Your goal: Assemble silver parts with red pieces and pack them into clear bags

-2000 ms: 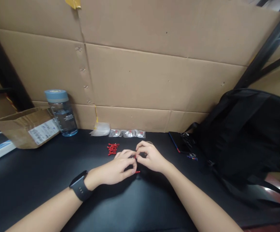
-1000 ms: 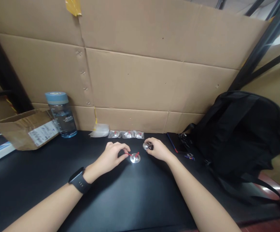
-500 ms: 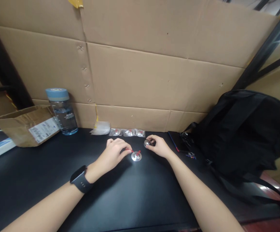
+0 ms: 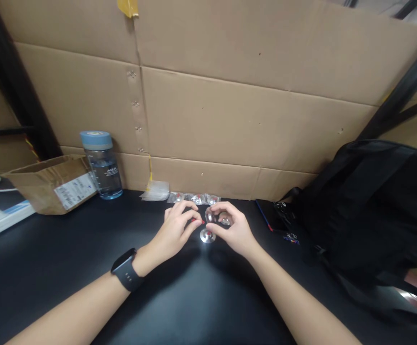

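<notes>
Near the back edge of the table [image 4: 68,287], a small metal disc [image 4: 207,235] lies flat. A red cord [image 4: 197,221] is pinched in the left hand [image 4: 174,232]; a second disc [image 4: 218,218] is gripped by the right hand [image 4: 230,230]. The cord tip should be kept short and steadied against the disc's hole.

Both hands [image 4: 208,230] together, fingers pinched.

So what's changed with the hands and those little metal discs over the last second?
The right hand has carried its small metal disc inward beside the left hand, above the disc on the table. The left fingers still pinch the red cord. The water bottle, cardboard box and backpack are unmoved.
</notes>
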A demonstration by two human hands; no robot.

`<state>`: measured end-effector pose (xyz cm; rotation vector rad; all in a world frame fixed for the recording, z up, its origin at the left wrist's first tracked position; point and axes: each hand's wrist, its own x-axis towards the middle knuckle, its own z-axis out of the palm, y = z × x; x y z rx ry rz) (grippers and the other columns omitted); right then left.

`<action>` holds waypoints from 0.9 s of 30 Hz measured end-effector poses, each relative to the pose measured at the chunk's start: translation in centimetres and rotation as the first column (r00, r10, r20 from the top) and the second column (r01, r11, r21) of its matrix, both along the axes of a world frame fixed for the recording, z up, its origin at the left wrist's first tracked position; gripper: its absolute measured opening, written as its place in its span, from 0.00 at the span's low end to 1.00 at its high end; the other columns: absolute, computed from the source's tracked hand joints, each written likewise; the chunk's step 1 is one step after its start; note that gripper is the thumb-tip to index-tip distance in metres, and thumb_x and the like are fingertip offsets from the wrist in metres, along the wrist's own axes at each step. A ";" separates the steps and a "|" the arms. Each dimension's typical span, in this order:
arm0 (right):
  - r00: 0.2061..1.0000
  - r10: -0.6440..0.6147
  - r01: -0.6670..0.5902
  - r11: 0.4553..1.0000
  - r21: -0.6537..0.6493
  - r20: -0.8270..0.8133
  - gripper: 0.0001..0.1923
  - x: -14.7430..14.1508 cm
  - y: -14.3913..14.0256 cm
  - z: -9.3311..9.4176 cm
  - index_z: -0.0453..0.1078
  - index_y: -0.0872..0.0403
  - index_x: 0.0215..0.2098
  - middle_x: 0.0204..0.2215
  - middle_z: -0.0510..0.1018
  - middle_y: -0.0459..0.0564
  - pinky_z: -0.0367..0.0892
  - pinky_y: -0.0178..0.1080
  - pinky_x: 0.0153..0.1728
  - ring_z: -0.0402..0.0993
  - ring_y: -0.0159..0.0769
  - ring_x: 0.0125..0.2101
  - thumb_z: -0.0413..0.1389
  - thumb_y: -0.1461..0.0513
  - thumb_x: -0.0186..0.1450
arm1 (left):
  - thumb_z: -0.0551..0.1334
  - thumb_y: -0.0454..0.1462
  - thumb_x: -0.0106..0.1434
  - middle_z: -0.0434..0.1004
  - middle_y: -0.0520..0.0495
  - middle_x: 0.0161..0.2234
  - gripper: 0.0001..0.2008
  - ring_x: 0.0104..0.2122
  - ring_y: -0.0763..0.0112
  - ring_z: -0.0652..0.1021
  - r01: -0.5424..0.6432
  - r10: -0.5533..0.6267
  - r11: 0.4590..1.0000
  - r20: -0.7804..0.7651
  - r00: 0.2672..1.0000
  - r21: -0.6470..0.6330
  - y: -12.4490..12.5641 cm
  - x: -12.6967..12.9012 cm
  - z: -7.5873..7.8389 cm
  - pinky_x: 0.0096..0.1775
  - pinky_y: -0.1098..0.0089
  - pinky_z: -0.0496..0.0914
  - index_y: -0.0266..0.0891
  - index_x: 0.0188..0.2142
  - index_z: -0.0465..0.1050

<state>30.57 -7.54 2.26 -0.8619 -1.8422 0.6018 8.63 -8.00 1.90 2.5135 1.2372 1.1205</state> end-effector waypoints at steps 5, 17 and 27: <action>0.997 0.057 -0.055 0.998 0.030 -0.051 0.17 -1.9 -1.6 -0.7 0.74 0.50 0.44 0.49 0.76 0.54 0.75 0.39 0.37 0.76 0.41 0.45 0.68 0.57 0.59 | 0.53 0.39 0.73 0.68 0.44 0.54 0.10 0.57 0.57 0.67 0.005 -0.007 0.999 0.044 0.999 0.040 -0.3 0.2 -0.1 0.57 0.54 0.60 0.44 0.42 0.73; 0.988 0.034 -0.034 0.999 0.002 -0.150 0.19 -2.2 -2.3 -0.4 0.74 0.49 0.44 0.49 0.77 0.54 0.76 0.41 0.40 0.76 0.43 0.47 0.71 0.57 0.57 | 0.55 0.37 0.72 0.68 0.42 0.54 0.09 0.56 0.56 0.67 0.024 -0.025 0.999 0.055 0.998 0.030 -0.8 0.3 0.0 0.56 0.53 0.62 0.44 0.43 0.74; 0.982 0.026 -0.032 0.999 -0.026 -0.185 0.19 -2.3 -2.2 -0.9 0.74 0.50 0.43 0.47 0.77 0.52 0.75 0.40 0.38 0.76 0.41 0.44 0.71 0.58 0.56 | 0.57 0.37 0.70 0.68 0.43 0.53 0.07 0.55 0.56 0.68 0.012 -0.018 0.996 0.061 0.998 0.090 -0.9 0.4 0.0 0.55 0.54 0.62 0.44 0.41 0.74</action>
